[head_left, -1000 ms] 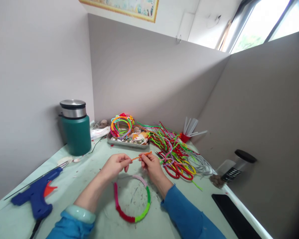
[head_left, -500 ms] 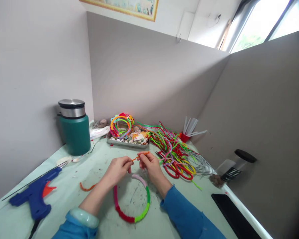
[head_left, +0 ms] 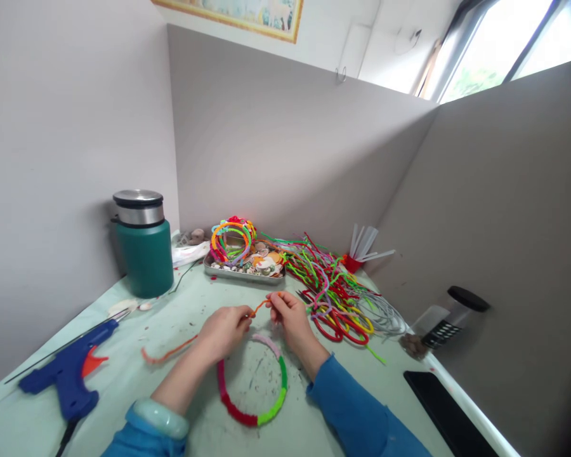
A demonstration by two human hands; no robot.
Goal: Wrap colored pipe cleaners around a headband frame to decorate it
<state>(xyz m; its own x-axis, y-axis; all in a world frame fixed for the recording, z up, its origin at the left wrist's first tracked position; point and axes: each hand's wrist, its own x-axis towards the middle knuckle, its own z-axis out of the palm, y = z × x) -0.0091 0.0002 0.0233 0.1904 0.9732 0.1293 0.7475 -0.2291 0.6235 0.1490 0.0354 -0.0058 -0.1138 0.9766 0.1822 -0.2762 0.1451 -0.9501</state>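
Note:
An orange pipe cleaner (head_left: 261,305) is stretched between my two hands. My left hand (head_left: 227,330) pinches it between thumb and fingers, and its loose tail hangs out behind my left wrist on the left. My right hand (head_left: 287,314) grips the other end with fingers closed. Just below my hands, a ring of pipe cleaners (head_left: 257,420) in pink, red, lime, green and pale pink lies on the table, with a gap at its top left partly behind my left hand.
A blue glue gun (head_left: 66,368) and a green flask (head_left: 143,254) stand at the left. Behind are a metal tray (head_left: 242,276) with shells and coloured rings, and a heap of pipe cleaners (head_left: 333,285). A lidded jar (head_left: 450,324) and black phone-like slab (head_left: 450,412) are at right.
My left hand has moved slightly, and the orange tail at the left has shifted and straightened outward. A longer stretch of orange shows between my hands. The ring has not moved.

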